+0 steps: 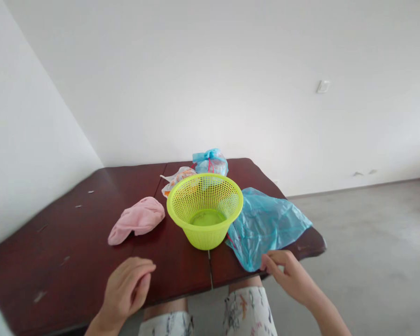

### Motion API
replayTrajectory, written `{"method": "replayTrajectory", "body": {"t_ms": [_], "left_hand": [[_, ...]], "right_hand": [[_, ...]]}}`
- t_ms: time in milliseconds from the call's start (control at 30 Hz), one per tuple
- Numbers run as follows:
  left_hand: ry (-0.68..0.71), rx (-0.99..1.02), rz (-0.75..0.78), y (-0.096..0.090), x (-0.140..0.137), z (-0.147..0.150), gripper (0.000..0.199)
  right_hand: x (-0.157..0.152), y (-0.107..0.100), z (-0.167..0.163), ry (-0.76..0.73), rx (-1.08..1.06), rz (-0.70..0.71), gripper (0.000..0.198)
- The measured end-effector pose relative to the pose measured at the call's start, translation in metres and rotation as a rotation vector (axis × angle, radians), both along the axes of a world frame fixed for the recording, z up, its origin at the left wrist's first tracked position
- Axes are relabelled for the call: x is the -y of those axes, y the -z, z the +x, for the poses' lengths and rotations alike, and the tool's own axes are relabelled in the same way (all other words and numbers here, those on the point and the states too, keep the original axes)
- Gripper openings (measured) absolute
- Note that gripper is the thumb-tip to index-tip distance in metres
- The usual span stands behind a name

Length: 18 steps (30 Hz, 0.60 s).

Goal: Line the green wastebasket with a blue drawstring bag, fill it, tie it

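Observation:
My left hand [128,287] hovers at the table's front edge, loosely curled, with a gap between thumb and fingers and nothing in it. A crumpled pink cloth [139,219] lies just beyond it. On the right, the fingertips of my right hand [287,273] are pinched together at the near edge of a blue plastic bag [266,221], which lies flat and wrinkled. A yellow-green plastic basket [205,235] stands upright in the middle, and only its bare bottom shows inside. Part of the blue bag is hidden behind the basket.
Behind the basket are a tied blue bag [212,163] and a white-and-orange plastic bag [182,176], both bulging. The dark red wooden table [73,252] meets white walls at the back and left. Its curved right edge drops to a grey floor [371,252]. My knees are under the front edge.

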<state>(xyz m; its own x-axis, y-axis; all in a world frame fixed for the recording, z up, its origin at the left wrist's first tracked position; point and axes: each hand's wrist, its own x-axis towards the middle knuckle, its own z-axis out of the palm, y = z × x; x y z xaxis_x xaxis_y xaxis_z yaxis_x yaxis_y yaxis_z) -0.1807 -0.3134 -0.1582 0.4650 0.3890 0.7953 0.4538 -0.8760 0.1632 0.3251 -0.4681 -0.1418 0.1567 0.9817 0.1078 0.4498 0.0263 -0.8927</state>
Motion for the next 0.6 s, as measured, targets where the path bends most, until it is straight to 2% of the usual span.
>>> {"method": "replayTrajectory", "body": {"t_ms": [100,167,233,333,433,533,600], "left_hand": [[0.135,-0.144,-0.289,-0.001,0.036,0.050,0.015],[0.093,-0.151,-0.560,0.000,0.050,0.098,0.013],[0.145,-0.123,-0.739,0.004,0.056,0.147,0.021],[0.195,-0.148,-0.754,0.016,0.058,0.201,0.046],[0.141,-0.211,-0.701,0.025,0.062,0.221,0.039],[0.114,-0.219,-0.675,0.028,0.069,0.218,0.019],[0.133,-0.212,-0.676,0.028,0.071,0.212,0.015]], "right_hand": [[-0.011,-0.003,-0.008,0.180,0.069,0.095,0.058],[-0.039,0.005,-0.026,0.319,0.074,0.149,0.051],[-0.069,0.017,-0.049,0.352,0.188,0.082,0.044],[-0.095,0.037,-0.074,0.361,0.348,-0.071,0.030],[-0.092,0.052,-0.074,0.316,0.312,-0.033,0.015],[-0.074,0.059,-0.060,0.285,0.183,0.077,0.030],[-0.062,0.058,-0.053,0.281,0.108,0.093,0.044]]}}
